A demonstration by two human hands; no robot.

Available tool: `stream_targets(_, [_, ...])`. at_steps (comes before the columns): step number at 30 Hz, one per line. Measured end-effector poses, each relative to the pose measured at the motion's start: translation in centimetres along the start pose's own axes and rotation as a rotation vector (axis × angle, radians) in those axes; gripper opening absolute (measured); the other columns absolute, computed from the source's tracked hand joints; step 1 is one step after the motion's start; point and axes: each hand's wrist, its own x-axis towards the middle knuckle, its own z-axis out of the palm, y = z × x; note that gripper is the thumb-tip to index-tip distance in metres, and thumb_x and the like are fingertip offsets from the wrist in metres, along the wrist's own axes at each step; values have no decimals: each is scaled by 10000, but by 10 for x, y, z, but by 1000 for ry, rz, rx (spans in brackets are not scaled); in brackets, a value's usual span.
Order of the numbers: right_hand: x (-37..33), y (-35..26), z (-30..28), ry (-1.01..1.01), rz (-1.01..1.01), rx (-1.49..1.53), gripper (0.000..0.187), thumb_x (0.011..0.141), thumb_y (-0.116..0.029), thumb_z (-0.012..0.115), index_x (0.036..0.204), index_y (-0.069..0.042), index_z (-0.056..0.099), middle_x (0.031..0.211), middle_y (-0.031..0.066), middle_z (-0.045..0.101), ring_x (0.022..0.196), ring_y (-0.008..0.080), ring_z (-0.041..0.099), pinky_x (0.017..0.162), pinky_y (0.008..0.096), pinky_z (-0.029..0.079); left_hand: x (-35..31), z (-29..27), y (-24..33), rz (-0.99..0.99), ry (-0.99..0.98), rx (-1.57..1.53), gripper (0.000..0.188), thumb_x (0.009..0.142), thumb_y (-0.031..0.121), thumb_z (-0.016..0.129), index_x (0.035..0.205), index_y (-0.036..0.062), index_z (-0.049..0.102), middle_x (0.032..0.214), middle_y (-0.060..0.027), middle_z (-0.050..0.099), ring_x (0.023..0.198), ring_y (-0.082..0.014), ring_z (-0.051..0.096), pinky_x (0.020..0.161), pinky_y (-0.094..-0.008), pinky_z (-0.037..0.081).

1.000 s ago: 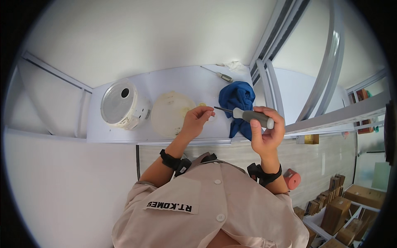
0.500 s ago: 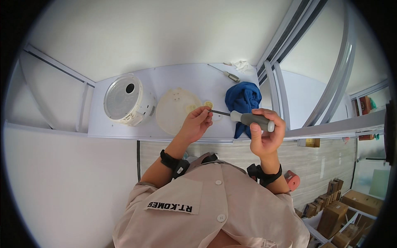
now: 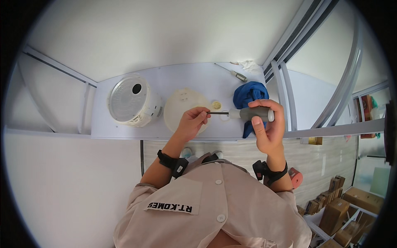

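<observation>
A screwdriver (image 3: 252,114) with a thick grey handle lies level in front of me. My right hand (image 3: 269,128) is wrapped round that handle. At the other end, my left hand (image 3: 193,123) pinches the tip of the dark shaft; anything small between those fingers is too hidden to make out. Beneath and beyond my left hand rests a flat, round cream-coloured disc (image 3: 182,103). A small yellowish round piece (image 3: 216,105) lies just right of the disc, and a thin pale ring (image 3: 224,116) shows below the shaft. Behind my right hand is a bunched blue cloth (image 3: 249,94).
A white round drum-shaped housing (image 3: 131,101) with a dark hole stands at the left of the white table (image 3: 153,71). Farther back lie a second screwdriver (image 3: 235,74) and a crumpled white cloth or tissue (image 3: 249,65). Metal frame rails rise at the right. Cardboard boxes (image 3: 334,215) stand lower right.
The screwdriver has come to lie more level, its shaft tip still at my left fingers. The table's contents appear shifted slightly right in the view.
</observation>
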Motion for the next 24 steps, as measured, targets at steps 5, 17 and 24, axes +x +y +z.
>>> stream_targets(5, [14,-8,14,-67,18,-46,371,997,-30,685,1356,-5,594,1304,206,691,1199,320,668,1083,428,502,-8,-28,18,-40,-18,144,177,1111,94,698,1244,7,773,1100,-94,786,887,-94,655,669,-222,475])
stream_targets(17, [20,-40,71,-134,70,-64,392,993,19,666,1379,-30,617,1276,195,685,1185,340,659,1083,410,492,-27,-72,49,-46,-94,134,220,1108,97,704,1290,-10,766,1078,-86,814,885,-100,695,683,-214,501])
stream_targets(24, [12,-48,114,-55,139,-234,398,1023,-35,717,1407,-18,610,1210,163,719,1076,325,693,1016,394,525,-40,-65,72,26,-245,722,285,1097,120,704,1340,-22,754,1110,-113,851,940,-147,772,814,-315,583])
